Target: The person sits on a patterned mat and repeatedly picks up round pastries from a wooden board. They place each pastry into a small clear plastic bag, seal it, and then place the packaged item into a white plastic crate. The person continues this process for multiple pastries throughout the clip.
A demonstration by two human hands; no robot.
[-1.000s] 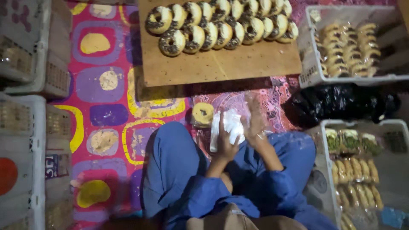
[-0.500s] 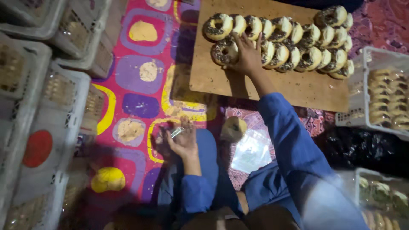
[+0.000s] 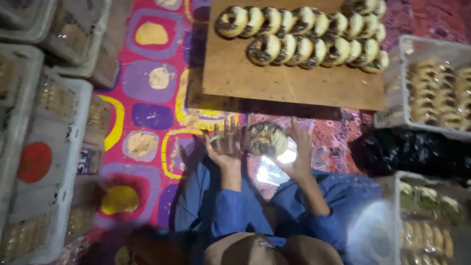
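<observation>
Brown-sprinkled pale doughnut (image 3: pixel 265 139), blue sleeves (image 3: pixel 235 216), pink mat (image 3: pixel 147 113) with yellow-ringed patches.

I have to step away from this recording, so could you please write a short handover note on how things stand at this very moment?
Left hand: open, fingers spread, beside the doughnut; whether it touches it cannot be told.
Right hand: at the other side of the chocolate-sprinkled doughnut, over a clear plastic bag on the lap; the grip is blurred.
Wooden board: two rows of doughnuts lie on it, unwrapped.
White crates at the right hold packed pieces.
Done: one doughnut is off the board and between the hands.
Left: it is not yet in the bag; the rows remain on the board.
</observation>
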